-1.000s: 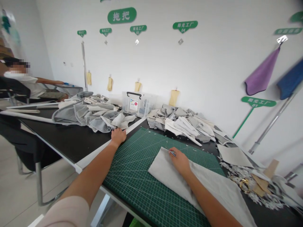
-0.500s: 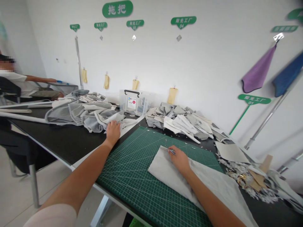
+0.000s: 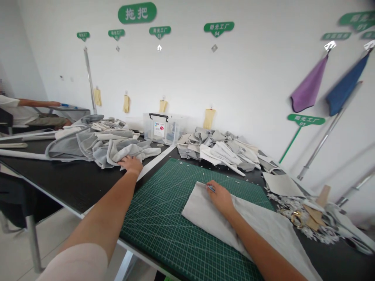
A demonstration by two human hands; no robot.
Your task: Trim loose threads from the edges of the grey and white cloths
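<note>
Left hand [image 3: 131,164] farther along crumpled cloth [image 3: 101,149]

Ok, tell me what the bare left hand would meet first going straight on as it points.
The crumpled heap of grey cloth; the left hand seems to touch its near edge, though depth is unclear.

Green signs [image 3: 137,13] dot a plain white wall [image 3: 187,70] in soft, even light; below, a black-topped bench [image 3: 73,177] and a black chair [image 3: 13,195] with metal legs stand on a pale tiled floor [image 3: 57,234].
</note>
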